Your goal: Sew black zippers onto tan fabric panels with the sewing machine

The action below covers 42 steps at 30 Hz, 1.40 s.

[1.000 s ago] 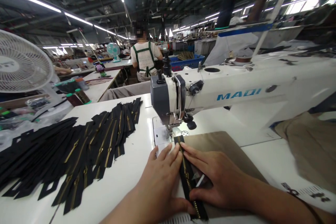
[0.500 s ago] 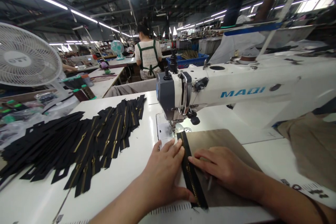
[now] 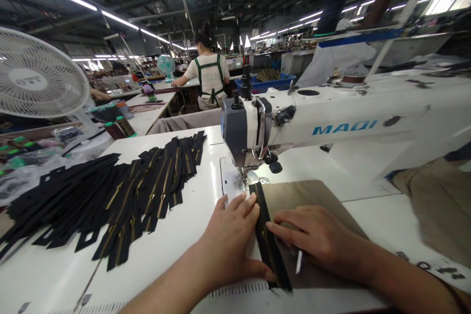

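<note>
A black zipper [image 3: 268, 235] with brass teeth lies along the left edge of a brown fabric piece [image 3: 312, 196], its far end just short of the presser foot [image 3: 246, 176] of a white MAQI sewing machine [image 3: 331, 122]. My left hand [image 3: 230, 240] lies flat on the table left of the zipper, fingers stretched out, thumb pressing the zipper's near end. My right hand [image 3: 318, 238] rests palm down on the fabric, fingertips touching the zipper's right side. Neither hand grips anything.
A heap of black zippers [image 3: 110, 196] is spread over the table's left half. A white fan [image 3: 37, 76] and thread cones [image 3: 119, 127] stand at far left. More brown fabric [image 3: 437, 201] lies at right. A person [image 3: 209, 78] in a green-strapped apron works at a table beyond.
My right hand has pulled back along the zipper, away from the needle, and its thumb has left the zipper's near end. The view has shifted slightly. My left hand stays flat in the same place.
</note>
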Tool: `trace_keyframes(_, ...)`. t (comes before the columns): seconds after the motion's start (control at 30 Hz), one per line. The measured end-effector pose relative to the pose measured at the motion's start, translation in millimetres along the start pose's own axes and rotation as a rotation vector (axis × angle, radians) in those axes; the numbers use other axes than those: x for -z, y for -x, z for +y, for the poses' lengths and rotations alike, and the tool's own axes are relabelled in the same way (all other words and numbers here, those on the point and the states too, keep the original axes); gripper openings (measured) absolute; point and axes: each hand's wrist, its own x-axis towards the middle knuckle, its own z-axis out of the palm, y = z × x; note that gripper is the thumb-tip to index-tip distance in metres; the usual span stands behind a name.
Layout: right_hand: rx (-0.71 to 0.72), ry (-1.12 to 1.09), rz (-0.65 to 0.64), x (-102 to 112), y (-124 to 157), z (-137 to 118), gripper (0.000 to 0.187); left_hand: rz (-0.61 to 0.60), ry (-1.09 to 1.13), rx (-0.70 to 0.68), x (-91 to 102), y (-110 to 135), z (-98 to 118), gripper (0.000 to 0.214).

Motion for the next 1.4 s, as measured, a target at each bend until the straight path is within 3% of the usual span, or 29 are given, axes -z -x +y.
trace_keyframes(0.33,0.015,-0.018,-0.029,-2,0,-1,0.034,-0.021,0.018,0.013,1.5,0,-1,0.092)
trace_keyframes(0.67,-0.174,-0.21,-0.103,-4,3,-6,0.028,-0.067,0.036,0.047,5.4,0,4,0.097)
trace_keyframes(0.8,-0.265,-0.309,-0.07,-6,2,-9,0.023,-0.09,0.028,0.062,7.8,-2,5,0.1)
trace_keyframes(0.97,-0.314,-0.308,-0.048,-12,-3,-13,0.047,-0.092,0.022,0.074,7.6,-3,4,0.104)
trace_keyframes(1.17,-0.423,-0.27,-0.153,-13,-8,-14,0.036,-0.084,0.038,0.078,4.9,-1,2,0.102)
trace_keyframes(1.4,-0.377,-0.23,-0.25,-16,-8,-9,0.071,-0.053,0.042,0.046,4.6,-2,0,0.103)
